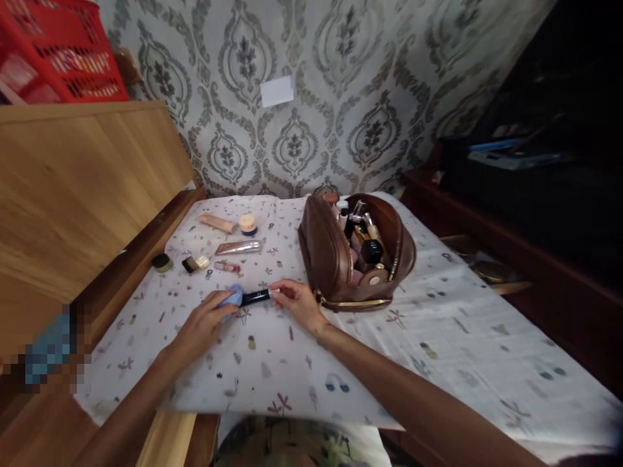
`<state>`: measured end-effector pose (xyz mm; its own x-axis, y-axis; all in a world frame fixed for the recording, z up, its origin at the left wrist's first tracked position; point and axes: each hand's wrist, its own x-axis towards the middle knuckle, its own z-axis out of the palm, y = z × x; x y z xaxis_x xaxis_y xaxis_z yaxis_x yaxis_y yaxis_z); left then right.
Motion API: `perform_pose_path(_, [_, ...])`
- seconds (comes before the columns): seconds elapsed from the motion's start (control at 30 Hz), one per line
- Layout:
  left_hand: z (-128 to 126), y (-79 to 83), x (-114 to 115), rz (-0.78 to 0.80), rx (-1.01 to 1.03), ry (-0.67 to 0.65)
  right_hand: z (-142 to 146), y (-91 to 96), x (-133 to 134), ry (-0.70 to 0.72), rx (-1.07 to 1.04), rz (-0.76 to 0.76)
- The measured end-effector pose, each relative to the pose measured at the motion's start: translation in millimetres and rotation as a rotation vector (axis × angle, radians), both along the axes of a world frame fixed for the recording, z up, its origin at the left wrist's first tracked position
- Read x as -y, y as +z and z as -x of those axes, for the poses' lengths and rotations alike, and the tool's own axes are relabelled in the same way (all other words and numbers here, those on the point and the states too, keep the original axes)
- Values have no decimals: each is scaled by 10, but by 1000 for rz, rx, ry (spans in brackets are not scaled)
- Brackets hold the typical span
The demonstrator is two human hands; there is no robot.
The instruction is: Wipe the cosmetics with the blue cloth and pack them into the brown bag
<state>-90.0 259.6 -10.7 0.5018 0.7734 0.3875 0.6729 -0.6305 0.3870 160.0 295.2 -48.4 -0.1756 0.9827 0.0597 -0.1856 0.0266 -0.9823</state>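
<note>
My left hand (207, 319) is closed on a light blue cloth (234, 295), which is bunched against one end of a slim black cosmetic tube (255, 297). At the tube's other, silvery end, the fingertips of my right hand (298, 303) pinch it. The tube lies nearly level, just above the patterned white cloth (272, 350) on the table. Right behind my right hand stands an open brown makeup bag (324, 250), filled with several bottles and a black-capped item (372, 251).
Behind my left hand lie a beige tube (217, 223), a small jar (248, 224), a shiny tube (238, 248), a lip gloss (227, 266), a small black-and-gold bottle (195, 263) and a dark round pot (162, 263). A wooden panel (97, 168) borders the left, dark furniture (525, 272) the right.
</note>
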Motion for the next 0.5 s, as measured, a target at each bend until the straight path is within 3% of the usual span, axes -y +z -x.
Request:
perform_pose_path(0.13, [185, -19, 70, -25, -127, 94, -7, 14, 13, 47, -48, 17])
perform_pose_path(0.23, [172, 6, 112, -69, -130, 146, -7, 38, 27, 61, -20, 12])
perform_pose_path(0.37, [-116, 100, 172, -133, -106, 106, -12, 85, 53, 42, 63, -26])
perform_pose_path(0.5, [-494, 117, 181, -229, -197, -59, -23, 132, 81, 55, 105, -47])
